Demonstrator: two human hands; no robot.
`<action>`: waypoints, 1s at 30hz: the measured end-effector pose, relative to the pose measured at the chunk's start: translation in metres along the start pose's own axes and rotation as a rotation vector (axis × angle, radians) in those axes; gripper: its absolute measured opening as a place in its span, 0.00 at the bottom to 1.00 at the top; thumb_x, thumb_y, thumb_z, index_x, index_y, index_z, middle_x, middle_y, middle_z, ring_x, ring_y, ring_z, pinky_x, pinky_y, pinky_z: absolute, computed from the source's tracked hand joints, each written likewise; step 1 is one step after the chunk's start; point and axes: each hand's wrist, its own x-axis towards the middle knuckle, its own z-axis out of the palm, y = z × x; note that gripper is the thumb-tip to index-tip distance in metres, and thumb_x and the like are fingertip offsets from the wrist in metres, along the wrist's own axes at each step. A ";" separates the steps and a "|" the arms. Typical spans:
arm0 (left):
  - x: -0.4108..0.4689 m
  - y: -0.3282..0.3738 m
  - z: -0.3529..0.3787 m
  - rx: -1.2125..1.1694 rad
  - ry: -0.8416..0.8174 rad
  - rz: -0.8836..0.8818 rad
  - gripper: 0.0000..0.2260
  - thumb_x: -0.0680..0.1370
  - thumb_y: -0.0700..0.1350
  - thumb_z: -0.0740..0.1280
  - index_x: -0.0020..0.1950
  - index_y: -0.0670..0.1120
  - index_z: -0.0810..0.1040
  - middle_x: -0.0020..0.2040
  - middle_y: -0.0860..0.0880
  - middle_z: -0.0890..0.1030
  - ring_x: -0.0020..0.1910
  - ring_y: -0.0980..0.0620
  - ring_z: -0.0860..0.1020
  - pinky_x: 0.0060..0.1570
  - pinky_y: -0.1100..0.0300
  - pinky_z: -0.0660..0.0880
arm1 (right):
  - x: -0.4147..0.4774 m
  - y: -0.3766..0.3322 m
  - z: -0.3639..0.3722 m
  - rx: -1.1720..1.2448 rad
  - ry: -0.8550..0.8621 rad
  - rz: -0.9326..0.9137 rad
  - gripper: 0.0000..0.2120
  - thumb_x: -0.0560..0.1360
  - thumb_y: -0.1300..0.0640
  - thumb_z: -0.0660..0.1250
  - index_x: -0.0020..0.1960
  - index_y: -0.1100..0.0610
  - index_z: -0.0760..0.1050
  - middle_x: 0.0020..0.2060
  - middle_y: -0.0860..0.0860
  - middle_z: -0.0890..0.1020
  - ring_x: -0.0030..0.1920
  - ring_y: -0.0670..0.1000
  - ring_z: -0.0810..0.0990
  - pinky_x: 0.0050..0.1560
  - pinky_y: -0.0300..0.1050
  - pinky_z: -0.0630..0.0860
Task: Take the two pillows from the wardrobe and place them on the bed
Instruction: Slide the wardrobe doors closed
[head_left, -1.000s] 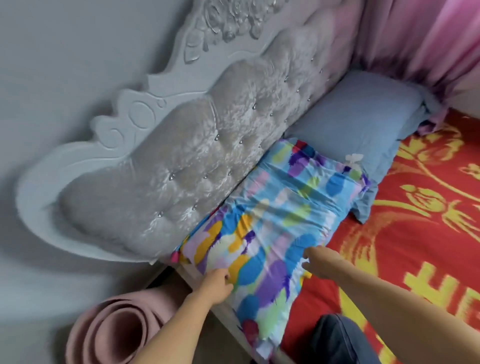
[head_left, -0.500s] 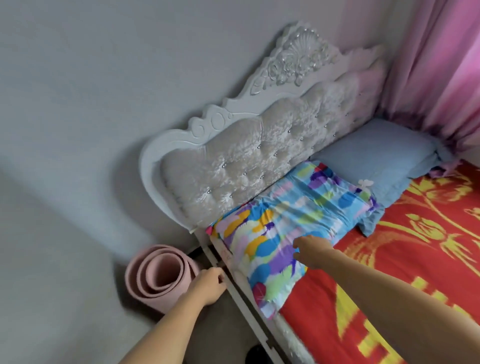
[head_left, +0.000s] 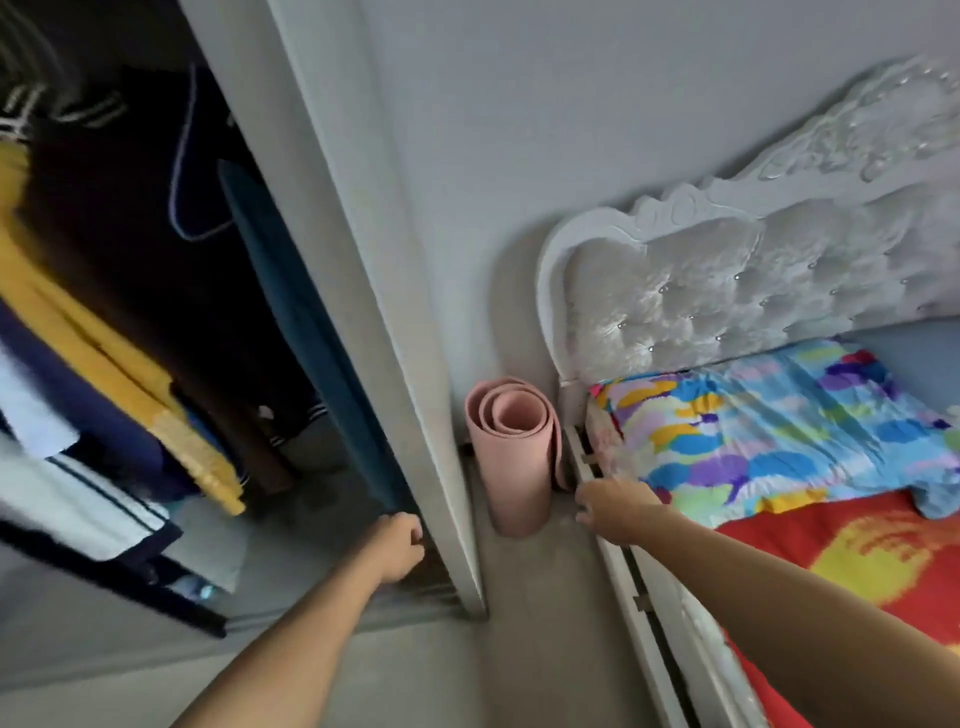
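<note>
Head view: at the right of the frame the patterned pillow (head_left: 769, 441) is lying on the bed (head_left: 852, 561), long axis along the headboard (head_left: 737, 291), the blue pillow (head_left: 914, 348) behind it. The right hand (head_left: 618, 512), loosely open and empty, is being held just left of it. At lower centre the left hand (head_left: 400, 545), half curled, is being held at the wardrobe (head_left: 332, 218) edge.

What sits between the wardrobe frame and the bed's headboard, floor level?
In the head view, a rolled pink mat stands upright on the floor between the wardrobe frame and the headboard, against the wall. Nothing else shows in that gap.
</note>
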 end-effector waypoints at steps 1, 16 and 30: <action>-0.013 -0.020 -0.006 -0.017 0.023 -0.030 0.09 0.74 0.46 0.67 0.53 0.47 0.78 0.52 0.42 0.81 0.50 0.43 0.79 0.53 0.53 0.77 | 0.001 -0.022 -0.004 -0.021 0.021 -0.039 0.16 0.76 0.48 0.62 0.61 0.52 0.75 0.58 0.55 0.79 0.58 0.58 0.78 0.55 0.50 0.76; -0.189 -0.375 -0.132 -0.167 0.221 -0.323 0.08 0.73 0.43 0.66 0.49 0.44 0.80 0.52 0.41 0.83 0.51 0.45 0.81 0.51 0.55 0.77 | 0.040 -0.442 0.002 -0.169 0.092 -0.451 0.15 0.75 0.48 0.59 0.60 0.48 0.74 0.60 0.54 0.79 0.59 0.57 0.78 0.55 0.50 0.74; -0.186 -0.581 -0.282 -0.257 0.537 -0.335 0.08 0.74 0.45 0.67 0.52 0.46 0.80 0.49 0.41 0.83 0.49 0.42 0.80 0.51 0.56 0.75 | 0.113 -0.748 -0.013 -0.125 0.099 -0.671 0.15 0.76 0.49 0.60 0.61 0.47 0.74 0.58 0.51 0.79 0.58 0.56 0.77 0.58 0.49 0.74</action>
